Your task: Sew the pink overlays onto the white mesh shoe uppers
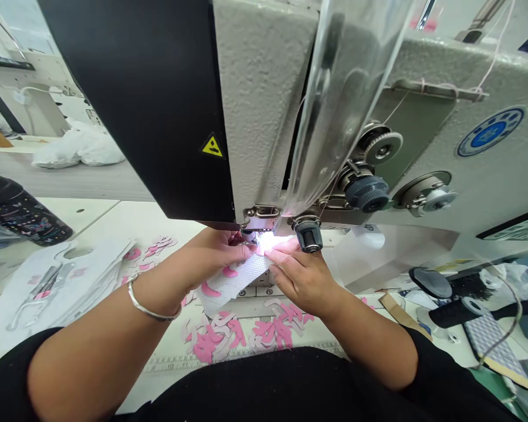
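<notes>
Under the needle area of a sewing machine [264,88], a strip of white textured fabric [242,287] carries curved pink pieces [211,289]. My left hand [222,252], with a silver bangle on the wrist, grips the fabric from the left, thumb on top; its other fingers are partly hidden behind. From the right, my right hand [303,275] rests its stretched fingertips on the fabric's edge beside the needle. Bright lamp glare washes out the spot between both hands. Loose pink and white curved cutouts [235,334] lie heaped in front of the machine.
White cut panels [35,299] with tweezers-like metal tools [48,281] on top lie left. Behind them lies a dark patterned bottle [26,214]. A tape ruler [167,367] runs along the front edge. Black thread spools [455,312] and a cardboard strip [405,315] are at right.
</notes>
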Demonstrator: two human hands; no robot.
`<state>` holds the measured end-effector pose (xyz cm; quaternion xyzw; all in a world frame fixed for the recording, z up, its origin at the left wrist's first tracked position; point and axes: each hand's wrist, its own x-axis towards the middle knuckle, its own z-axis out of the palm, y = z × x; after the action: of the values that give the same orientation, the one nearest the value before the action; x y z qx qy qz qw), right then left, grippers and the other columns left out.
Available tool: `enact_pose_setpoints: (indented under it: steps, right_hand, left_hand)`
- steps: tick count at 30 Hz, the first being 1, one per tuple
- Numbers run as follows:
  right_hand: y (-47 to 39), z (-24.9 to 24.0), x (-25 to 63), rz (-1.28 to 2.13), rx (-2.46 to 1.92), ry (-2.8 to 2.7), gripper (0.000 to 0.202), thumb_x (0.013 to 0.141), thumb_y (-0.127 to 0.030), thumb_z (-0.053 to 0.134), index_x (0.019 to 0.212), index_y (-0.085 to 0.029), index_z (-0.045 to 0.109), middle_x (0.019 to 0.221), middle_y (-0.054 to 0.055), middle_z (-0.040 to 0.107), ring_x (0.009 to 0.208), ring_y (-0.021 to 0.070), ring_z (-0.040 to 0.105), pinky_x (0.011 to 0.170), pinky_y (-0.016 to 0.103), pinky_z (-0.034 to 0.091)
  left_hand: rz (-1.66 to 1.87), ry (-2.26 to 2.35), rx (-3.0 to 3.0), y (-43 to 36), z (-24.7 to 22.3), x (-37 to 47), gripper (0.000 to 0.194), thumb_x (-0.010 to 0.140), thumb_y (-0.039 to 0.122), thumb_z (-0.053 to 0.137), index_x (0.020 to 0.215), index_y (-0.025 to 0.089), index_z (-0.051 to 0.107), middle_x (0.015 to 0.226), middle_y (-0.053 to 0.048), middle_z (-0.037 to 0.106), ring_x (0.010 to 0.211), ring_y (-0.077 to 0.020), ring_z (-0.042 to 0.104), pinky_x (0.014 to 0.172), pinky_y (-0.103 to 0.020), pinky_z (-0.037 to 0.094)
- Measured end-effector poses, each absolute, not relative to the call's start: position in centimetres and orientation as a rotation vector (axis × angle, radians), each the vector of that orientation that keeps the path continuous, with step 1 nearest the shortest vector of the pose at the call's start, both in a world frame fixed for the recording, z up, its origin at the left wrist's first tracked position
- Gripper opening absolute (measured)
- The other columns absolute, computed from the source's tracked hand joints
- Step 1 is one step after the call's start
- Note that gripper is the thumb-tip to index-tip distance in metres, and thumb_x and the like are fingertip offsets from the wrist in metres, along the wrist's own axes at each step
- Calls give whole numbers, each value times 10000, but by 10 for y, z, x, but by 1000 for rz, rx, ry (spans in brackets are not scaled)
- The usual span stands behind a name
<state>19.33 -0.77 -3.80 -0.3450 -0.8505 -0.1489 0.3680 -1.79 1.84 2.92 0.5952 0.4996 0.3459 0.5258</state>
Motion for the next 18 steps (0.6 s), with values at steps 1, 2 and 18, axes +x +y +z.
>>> enact_pose_setpoints:
  steps: [1, 2, 18]
  right_hand:
    - [-8, -39, 193, -376, -892, -2181, 258, 929, -240, 576, 1177, -211, 637, 1062, 78, 705, 1096, 241, 593, 982, 439, 440]
    - [-8, -40, 193, -369, -899, -2181, 259, 928, -239, 576, 1179, -217, 635, 1072, 77, 702, 1104, 239, 589, 987, 439, 434]
    - [-9, -43, 189, -369, -916, -2153, 275, 934, -257, 561, 1202, -229, 612, 1112, 65, 696, 1087, 219, 591, 997, 398, 403]
  left_hand:
    - [826, 1229, 1423, 16, 28, -18, 218, 654, 318, 784, 812, 184, 718, 630, -7, 591, 523, -134, 499, 432, -243, 408]
    - [824, 1254, 1416, 15, 26, -17, 211, 669, 332, 778, 806, 181, 724, 603, -4, 583, 505, -124, 486, 427, -233, 391]
    - [851, 1099, 1133, 22, 3, -18, 84, 655, 230, 760, 704, 175, 720, 581, -16, 622, 470, -111, 522, 401, -213, 372]
